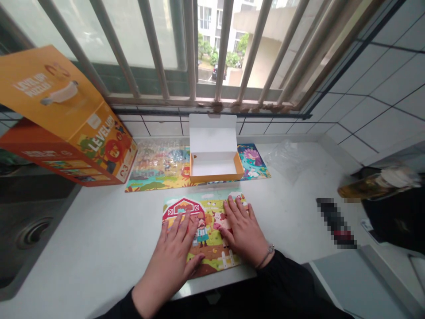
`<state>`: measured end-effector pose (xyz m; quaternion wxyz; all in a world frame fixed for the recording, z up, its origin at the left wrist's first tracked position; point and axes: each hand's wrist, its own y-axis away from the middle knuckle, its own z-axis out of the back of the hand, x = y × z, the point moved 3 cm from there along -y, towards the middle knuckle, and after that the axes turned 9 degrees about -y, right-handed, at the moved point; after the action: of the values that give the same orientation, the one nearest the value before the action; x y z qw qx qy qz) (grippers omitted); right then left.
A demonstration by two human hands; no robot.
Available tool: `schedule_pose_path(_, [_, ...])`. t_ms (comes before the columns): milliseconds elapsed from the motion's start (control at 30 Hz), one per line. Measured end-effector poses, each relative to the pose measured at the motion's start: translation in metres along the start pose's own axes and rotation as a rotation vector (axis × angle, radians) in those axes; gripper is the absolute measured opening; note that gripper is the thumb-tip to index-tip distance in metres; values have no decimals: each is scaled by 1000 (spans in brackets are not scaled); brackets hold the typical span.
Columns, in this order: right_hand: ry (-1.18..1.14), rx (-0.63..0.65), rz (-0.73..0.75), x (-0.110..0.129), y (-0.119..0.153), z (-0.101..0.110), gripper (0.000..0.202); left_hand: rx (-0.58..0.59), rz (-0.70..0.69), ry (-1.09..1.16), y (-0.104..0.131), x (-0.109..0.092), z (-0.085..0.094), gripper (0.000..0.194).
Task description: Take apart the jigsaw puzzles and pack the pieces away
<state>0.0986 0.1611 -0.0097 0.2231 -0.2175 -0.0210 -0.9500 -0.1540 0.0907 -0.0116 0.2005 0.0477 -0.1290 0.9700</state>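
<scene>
A farm-scene jigsaw puzzle (212,248) lies flat near the counter's front edge, its pieces joined into one picture with a red barn, a farmer and a cow. My left hand (175,252) rests on its left part, fingers spread over the barn. Over the cow on the right side lies my right hand (244,228), also with fingers apart, a bracelet at its wrist. Both palms face down, and parts of the picture are hidden beneath them. Behind the puzzle stands an open small box (215,166), white inside with orange sides and its lid raised.
Under the small box are colourful picture sheets (156,177), partly beneath clear plastic. A large orange puzzle box (109,146) stands at left beside a sink (66,199). Crumpled clear plastic (287,157) lies at back right. A bottle of amber liquid (368,186) is at far right.
</scene>
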Motion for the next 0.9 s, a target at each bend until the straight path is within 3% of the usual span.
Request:
schedule_pose_path(133, [-58,-54,-41,-12,6,3,66,22,25,22,-22,-2,-9,78])
schedule_pose_path(300, [4,-295,-224,-39,25,12,65,5,24,30,-23,-1,-12,78])
schedule_pose_path(500, [61,-287,-293,-41,32,20,43,-30,29,-10,-24,-1,-12,79])
schedule_pose_path(767, [-99,-347,-232,-59,26,22,23,-22,35,4,-23,-1,-14,76])
schedule_pose_path(900, [-175,-389,-227,-64,26,28,35,-9,48,1,-22,-1,-17,75])
